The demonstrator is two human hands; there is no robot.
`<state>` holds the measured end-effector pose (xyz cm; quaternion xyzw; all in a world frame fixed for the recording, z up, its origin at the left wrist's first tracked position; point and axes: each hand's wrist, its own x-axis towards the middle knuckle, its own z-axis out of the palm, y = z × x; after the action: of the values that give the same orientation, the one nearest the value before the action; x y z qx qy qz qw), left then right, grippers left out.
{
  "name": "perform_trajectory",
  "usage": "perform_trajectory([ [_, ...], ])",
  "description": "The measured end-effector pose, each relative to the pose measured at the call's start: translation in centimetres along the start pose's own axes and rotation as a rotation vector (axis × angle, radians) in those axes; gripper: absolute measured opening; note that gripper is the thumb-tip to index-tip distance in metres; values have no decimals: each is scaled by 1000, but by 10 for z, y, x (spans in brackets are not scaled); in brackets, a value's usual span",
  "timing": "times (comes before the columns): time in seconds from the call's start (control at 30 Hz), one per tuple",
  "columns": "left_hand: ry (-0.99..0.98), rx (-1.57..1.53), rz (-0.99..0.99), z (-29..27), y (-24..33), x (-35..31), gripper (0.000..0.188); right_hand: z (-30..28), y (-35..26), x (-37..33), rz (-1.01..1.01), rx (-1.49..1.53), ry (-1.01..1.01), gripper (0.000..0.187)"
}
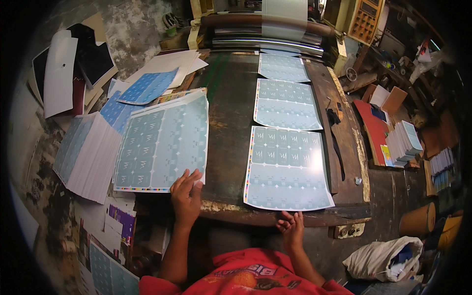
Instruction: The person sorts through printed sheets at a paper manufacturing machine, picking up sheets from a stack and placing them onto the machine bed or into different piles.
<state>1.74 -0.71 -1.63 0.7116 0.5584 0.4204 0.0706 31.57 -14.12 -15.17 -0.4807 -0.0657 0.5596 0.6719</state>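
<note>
My left hand (187,199) rests its outstretched fingers on the near right corner of a pile of printed sheets (160,147), pale blue-green with white designs. My right hand (293,230) has its fingers apart, palm partly turned up, just at the near edge of a glossy printed sheet (287,169). Whether its fingertips touch that sheet I cannot tell. Beyond it on the dark machine table (228,142) lie a second printed sheet (285,104) and a third one (282,67), in a row up to the rollers (268,42). Nothing shows in either hand.
A thick leaning stack of paper (93,155) stands left of the pile, with bluer sheets (150,87) behind. A clear film (284,19) hangs over the rollers. A control panel (368,18) is at far right. A white sack (386,258) and paper bundles (403,142) sit right of the table.
</note>
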Motion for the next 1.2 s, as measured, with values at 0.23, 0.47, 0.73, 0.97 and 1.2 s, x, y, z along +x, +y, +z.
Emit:
perform_trajectory([
  [0.23, -4, -207, -143, -2, 1, 4, 26, 44, -15, 35, -289, -669, -292, 71],
  [0.47, -26, -78, -49, -3, -4, 0, 26, 105, -19, 175, -910, -1842, -493, 73],
  [0.73, -25, -131, -36, -5, -3, 3, 26, 65, -104, 257, -481, -2077, -36, 79],
  [0.97, -69, -228, -28, -22, 18, 1, 22, 78, -78, 191, -368, -985, -384, 71],
  [1.2, -612, -132, 367, -26, 57, -9, 27, 82, -72, 60, 394, -106, -609, 41],
])
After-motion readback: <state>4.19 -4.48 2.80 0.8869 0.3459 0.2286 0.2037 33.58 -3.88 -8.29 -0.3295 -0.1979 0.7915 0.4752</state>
